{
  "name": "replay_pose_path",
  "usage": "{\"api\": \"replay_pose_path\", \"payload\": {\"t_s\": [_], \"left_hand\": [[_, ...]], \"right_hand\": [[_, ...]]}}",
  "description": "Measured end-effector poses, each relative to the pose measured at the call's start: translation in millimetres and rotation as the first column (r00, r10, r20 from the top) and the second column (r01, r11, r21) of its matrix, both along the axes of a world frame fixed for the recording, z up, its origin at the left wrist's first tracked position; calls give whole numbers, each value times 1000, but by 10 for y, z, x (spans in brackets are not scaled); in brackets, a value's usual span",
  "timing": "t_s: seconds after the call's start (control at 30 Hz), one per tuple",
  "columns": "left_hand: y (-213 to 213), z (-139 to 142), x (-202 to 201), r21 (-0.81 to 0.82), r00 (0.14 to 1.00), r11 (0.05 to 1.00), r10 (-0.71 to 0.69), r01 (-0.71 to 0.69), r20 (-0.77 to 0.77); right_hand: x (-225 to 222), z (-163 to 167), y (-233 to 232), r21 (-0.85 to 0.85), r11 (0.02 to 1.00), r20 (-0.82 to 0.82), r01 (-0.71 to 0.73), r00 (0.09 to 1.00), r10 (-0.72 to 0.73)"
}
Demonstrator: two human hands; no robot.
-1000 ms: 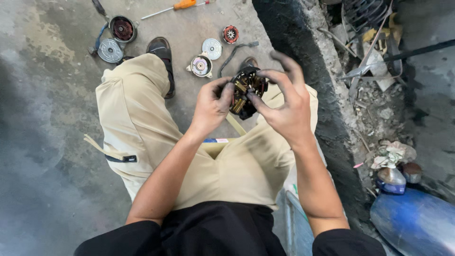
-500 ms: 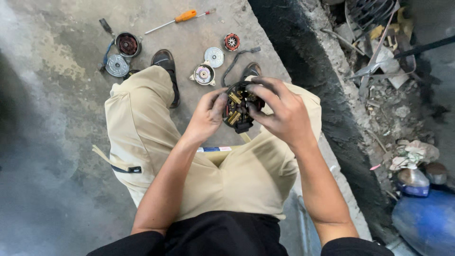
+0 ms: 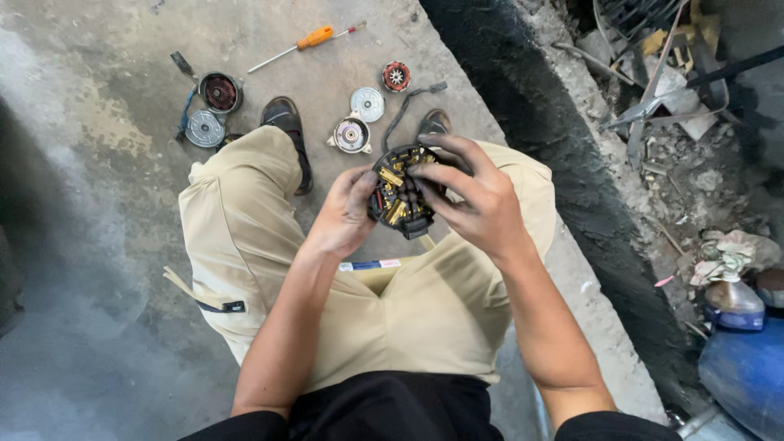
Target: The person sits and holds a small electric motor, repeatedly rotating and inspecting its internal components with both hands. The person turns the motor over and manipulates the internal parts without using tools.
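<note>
Holding a round black part (image 3: 398, 200) with brass-coloured contacts up over my knees, both hands on it. My left hand (image 3: 347, 214) cups its left edge, fingers curled shut around the rim, thumb up against the side. My right hand (image 3: 482, 200) comes over from the right, fingertips (image 3: 418, 170) pinched together onto the part's face, near the middle of the brass bits. I can't tell which contact they press on; too small and partly hidden by the fingers.

The part sits between the two hands, above the gap between my tan trousers (image 3: 245, 237), clear of the ground.

On the concrete floor (image 3: 98, 122) ahead of my feet:
- orange-handled screwdriver (image 3: 306, 42), lying slanted, well apart from the rest
- dark round housing with reddish inside (image 3: 220, 91), just beside a grey metal disc (image 3: 204, 129)
- two pale round covers (image 3: 359, 118) close together near my right shoe
- small red wound piece (image 3: 396, 76) just beyond them, a dark cable (image 3: 408, 102) running next to it

A rubble-filled trench (image 3: 653, 139) runs along my right. Blue drum (image 3: 747, 376) sits at the lower right corner.
</note>
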State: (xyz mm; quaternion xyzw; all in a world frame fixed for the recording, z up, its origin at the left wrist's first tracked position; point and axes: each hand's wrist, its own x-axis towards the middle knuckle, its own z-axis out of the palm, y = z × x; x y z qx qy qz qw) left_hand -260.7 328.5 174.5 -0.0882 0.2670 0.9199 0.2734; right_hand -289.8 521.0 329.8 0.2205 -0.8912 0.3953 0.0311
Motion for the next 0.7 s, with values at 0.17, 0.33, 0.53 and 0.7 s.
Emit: {"api": "replay_pose_path", "payload": {"t_s": [0.17, 0.33, 0.53, 0.7], "left_hand": [[95, 65, -12, -27, 997, 997, 76, -75, 27], [113, 95, -24, 27, 996, 996, 85, -86, 34], [133, 98, -38, 61, 994, 992, 109, -109, 11], [141, 91, -53, 1, 994, 994, 109, -109, -9]], "right_hand": [[-21, -64, 16, -35, 999, 55, 32, 998, -30], [-38, -117, 53, -38, 998, 88, 57, 995, -53], [-41, -142, 17, -133, 989, 23, 62, 998, -60], [-36, -113, 17, -45, 995, 3, 85, 996, -85]]}}
